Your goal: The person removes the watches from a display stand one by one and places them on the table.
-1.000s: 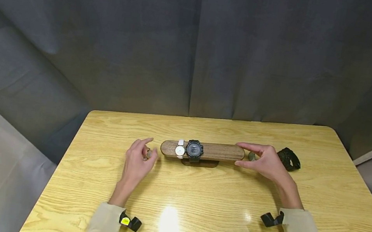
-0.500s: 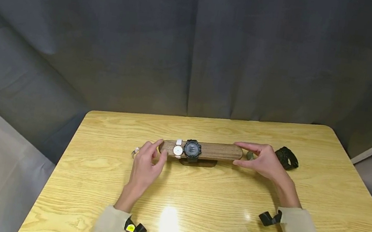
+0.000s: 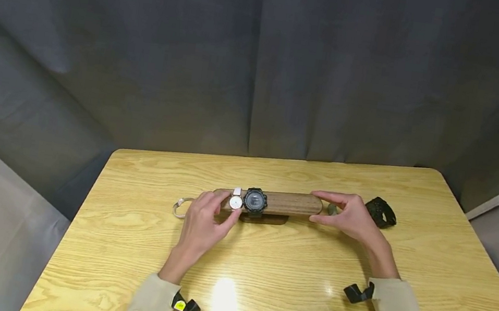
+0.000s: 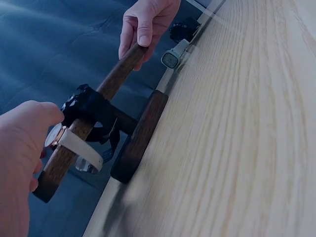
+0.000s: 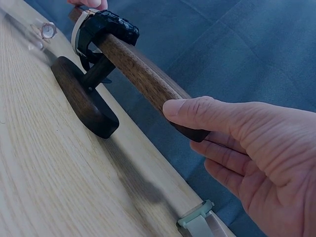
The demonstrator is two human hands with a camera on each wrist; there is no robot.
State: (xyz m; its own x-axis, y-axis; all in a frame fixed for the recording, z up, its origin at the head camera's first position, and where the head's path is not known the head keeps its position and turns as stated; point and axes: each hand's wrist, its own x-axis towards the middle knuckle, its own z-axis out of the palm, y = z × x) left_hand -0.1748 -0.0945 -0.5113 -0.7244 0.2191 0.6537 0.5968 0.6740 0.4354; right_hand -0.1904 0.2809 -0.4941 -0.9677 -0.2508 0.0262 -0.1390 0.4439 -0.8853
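A wooden watch stand [image 3: 292,204], a long bar on a dark base, stands on the table. My right hand [image 3: 352,219] grips the bar's right end, thumb on the near side and fingers on the far side. Around the bar's left part sit a wristwatch with a white strap and round pale dial [image 3: 236,202] and, just right of it, a chunky black wristwatch [image 3: 255,201]. My left hand [image 3: 203,225] is at the bar's left end, thumb and index finger pinching the white-strapped watch by its edges. In the left wrist view, its other fingers are partly hidden behind the bar.
A thin light-banded watch [image 3: 178,208] lies left of the stand. Beyond the right hand are a pale green watch [image 4: 170,59] and another black watch [image 3: 381,212]. The wooden table [image 3: 289,287] reaches back to a dark curtain [image 3: 195,64].
My left hand has come right, from beside the stand to the white-strapped watch, uncovering the light-banded watch on the table. The right hand has kept its grip on the bar's end.
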